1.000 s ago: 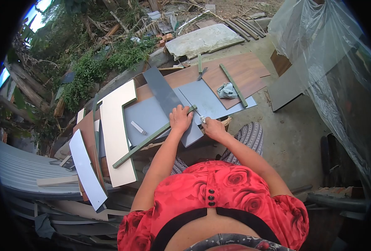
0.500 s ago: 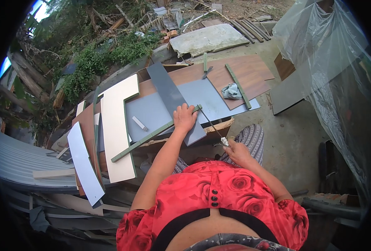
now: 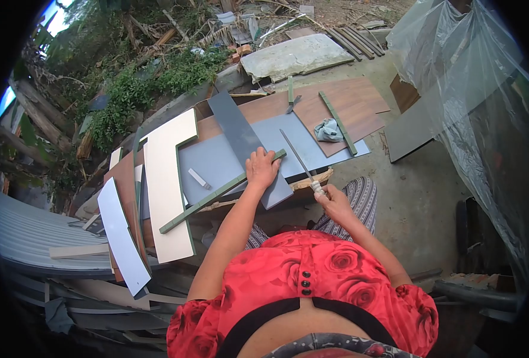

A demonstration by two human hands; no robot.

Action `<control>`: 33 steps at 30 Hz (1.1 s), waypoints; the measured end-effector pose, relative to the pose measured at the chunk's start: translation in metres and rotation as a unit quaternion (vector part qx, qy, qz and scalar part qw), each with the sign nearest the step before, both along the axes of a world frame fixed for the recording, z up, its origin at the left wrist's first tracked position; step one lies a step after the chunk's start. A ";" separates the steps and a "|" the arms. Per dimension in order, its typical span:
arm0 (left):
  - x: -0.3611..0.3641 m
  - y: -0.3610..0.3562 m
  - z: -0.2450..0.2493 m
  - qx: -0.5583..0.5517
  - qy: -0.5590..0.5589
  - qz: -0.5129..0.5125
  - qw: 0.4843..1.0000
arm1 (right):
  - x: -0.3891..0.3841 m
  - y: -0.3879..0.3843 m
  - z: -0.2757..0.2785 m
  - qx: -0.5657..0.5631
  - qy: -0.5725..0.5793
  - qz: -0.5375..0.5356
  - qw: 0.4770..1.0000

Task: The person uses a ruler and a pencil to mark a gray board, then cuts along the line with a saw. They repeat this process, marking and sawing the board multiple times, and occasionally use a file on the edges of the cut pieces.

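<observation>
My left hand (image 3: 262, 169) is closed over a long green strip (image 3: 217, 194) near its right end, where the strip crosses a dark grey board (image 3: 237, 128). The strip's lower left end lies over a cream panel (image 3: 168, 179). In my right hand (image 3: 334, 201) is the pale wrapped handle of a long thin metal tool (image 3: 297, 155). Its blade points up and left, its tip above the light blue-grey panel (image 3: 288, 131), apart from the strip's end. A small whitish stick (image 3: 199, 178) lies on the panel left of my left hand.
A crumpled cloth (image 3: 329, 130) and another green strip (image 3: 338, 123) lie on the brown board (image 3: 360, 98) at the right. A white curved panel (image 3: 121, 232) stands at the left. Clear plastic sheeting (image 3: 455, 77) hangs at the right, and corrugated metal (image 3: 44, 227) lies at the left.
The tool in my right hand has swung up and away from the strip's end, its tip now farther forward. My right hand has risen slightly. My left hand stays on the strip.
</observation>
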State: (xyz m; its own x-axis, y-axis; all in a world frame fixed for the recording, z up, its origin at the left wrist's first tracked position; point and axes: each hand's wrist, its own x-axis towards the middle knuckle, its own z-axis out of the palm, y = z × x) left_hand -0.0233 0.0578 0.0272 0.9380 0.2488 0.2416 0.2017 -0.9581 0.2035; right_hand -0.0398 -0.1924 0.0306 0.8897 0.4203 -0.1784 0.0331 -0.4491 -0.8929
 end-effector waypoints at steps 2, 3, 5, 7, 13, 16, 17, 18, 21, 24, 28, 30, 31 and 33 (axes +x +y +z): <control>-0.001 0.000 0.000 0.001 0.005 0.000 1.000 | 0.006 0.012 0.007 0.014 0.047 0.000 0.999; -0.001 0.000 0.000 0.003 0.000 -0.001 1.000 | 0.009 0.018 0.012 0.027 0.093 0.000 0.995; -0.001 0.000 0.000 0.004 -0.005 -0.002 1.000 | 0.013 0.030 0.029 0.032 0.124 -0.006 0.992; 0.000 0.000 -0.001 0.009 0.001 0.001 1.000 | 0.016 0.035 0.020 0.035 0.155 -0.011 0.987; -0.001 0.001 -0.002 0.003 -0.007 -0.003 1.000 | 0.020 0.048 -0.004 -0.181 -0.178 0.035 0.967; 0.000 0.002 -0.003 -0.006 -0.005 -0.004 1.000 | 0.016 0.048 0.006 -0.207 -0.124 0.076 0.967; -0.001 0.002 -0.004 -0.007 -0.005 -0.004 1.000 | 0.014 0.047 0.016 -0.212 -0.091 0.108 0.967; -0.001 0.003 -0.004 -0.006 -0.002 -0.005 1.000 | 0.014 0.046 0.020 -0.216 -0.058 0.140 0.965; -0.001 0.003 -0.003 -0.005 -0.001 -0.007 1.000 | 0.017 0.037 0.007 -0.039 -0.004 0.181 0.983; -0.001 0.002 -0.003 -0.006 -0.007 -0.009 1.000 | 0.022 0.036 -0.017 0.083 0.089 0.130 0.984; 0.000 0.002 -0.004 0.002 -0.010 -0.009 1.000 | 0.018 0.039 0.004 0.074 0.067 0.034 0.994; 0.000 0.001 -0.004 0.003 -0.012 -0.011 1.000 | 0.025 0.041 -0.027 0.046 -0.008 0.042 0.998; 0.000 0.001 -0.003 0.004 -0.014 -0.011 1.000 | 0.026 0.043 -0.028 0.018 -0.084 0.052 0.995; -0.001 0.002 -0.001 0.004 -0.009 -0.010 1.000 | 0.024 0.044 -0.030 -0.013 -0.114 0.059 0.992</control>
